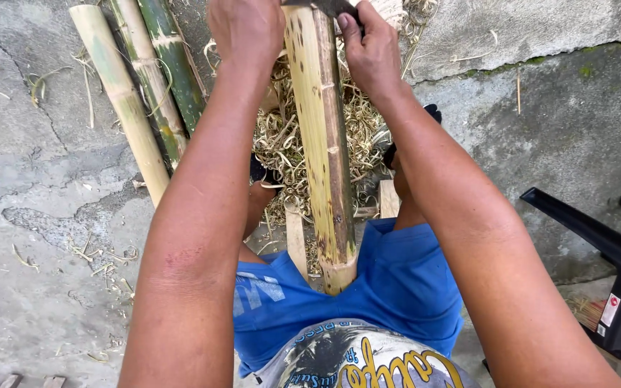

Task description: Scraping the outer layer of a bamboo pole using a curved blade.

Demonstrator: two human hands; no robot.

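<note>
- While the bamboo pole (323,144) stands braced between the person's knees, its lower end resting against the blue shorts (404,287), its upper end runs out of view at the top edge, under a dark metal blade (325,6).
- Both hands work at that upper end: the left hand (247,30) is closed in a fist just left of the pole, and what it grips is hidden by its own back; the right hand (369,49) is curled against the pole's right side, thumb up by the blade.
- Whether the right hand holds the blade itself or only steadies the pole, I cannot tell.
- As for what is done: a thick heap of pale curled shavings (289,151) lies on the concrete floor (44,215) behind the pole, which suggests that a good deal of scraping or shaving is already over.
- The pole's face toward the camera is yellowish with brown speckles and a dark strip down its right side, so its surface looks only partly worked.
- As for what may be left: three more bamboo poles (145,93) lie together to the left, two of them green and showing no bare patches.
- A dark plastic chair (612,266) stands well apart at the right.
</note>
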